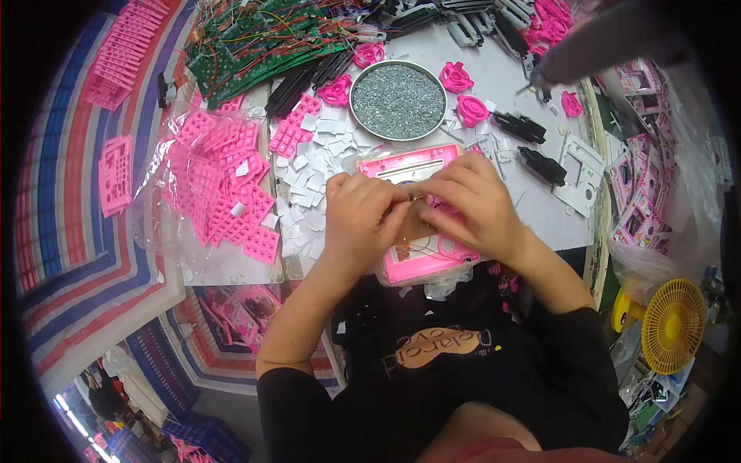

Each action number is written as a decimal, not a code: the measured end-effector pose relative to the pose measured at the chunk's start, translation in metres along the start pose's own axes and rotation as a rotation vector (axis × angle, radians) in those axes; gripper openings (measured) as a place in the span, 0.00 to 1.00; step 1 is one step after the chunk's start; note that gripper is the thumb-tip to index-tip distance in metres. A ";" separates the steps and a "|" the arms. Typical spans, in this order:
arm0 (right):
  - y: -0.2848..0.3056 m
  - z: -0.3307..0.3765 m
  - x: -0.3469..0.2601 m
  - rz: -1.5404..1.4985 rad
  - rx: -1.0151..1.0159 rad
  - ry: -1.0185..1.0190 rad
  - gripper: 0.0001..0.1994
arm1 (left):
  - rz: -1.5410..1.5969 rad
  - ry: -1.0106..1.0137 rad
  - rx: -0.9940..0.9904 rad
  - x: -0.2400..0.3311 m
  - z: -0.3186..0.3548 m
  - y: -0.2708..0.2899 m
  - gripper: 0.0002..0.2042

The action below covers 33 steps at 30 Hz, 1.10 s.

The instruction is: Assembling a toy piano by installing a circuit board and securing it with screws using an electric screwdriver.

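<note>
my left hand (356,220) and right hand (475,204) pinch a small metal part (417,198) over the pink plastic casing (417,166) on the table (494,77); casing judged light, rigid; best gripped at edges.

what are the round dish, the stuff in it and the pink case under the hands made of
Round dish: looks like metal, with a thin grey rim with a dull shine. Its fill: probably small metal parts, silvery and glinting, too small to tell apart. Pink case: seems moulded plastic, smooth, glossy and evenly coloured. Both hands, left and right, rest on it.
</note>
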State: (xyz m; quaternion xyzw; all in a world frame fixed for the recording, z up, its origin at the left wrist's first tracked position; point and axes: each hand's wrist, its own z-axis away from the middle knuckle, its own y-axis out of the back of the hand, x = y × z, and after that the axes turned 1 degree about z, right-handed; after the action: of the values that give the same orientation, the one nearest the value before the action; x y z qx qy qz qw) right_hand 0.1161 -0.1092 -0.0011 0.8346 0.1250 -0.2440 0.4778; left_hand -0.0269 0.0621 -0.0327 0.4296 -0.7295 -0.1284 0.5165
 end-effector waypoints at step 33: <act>0.001 -0.007 -0.002 -0.176 -0.049 -0.203 0.21 | 0.070 -0.057 0.081 -0.005 0.005 -0.008 0.07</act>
State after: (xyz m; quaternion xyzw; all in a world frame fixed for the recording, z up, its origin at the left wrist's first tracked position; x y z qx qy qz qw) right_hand 0.1170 -0.1030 0.0033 0.7794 0.1548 -0.3652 0.4849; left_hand -0.0270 0.0596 -0.0436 0.4204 -0.7630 -0.0928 0.4822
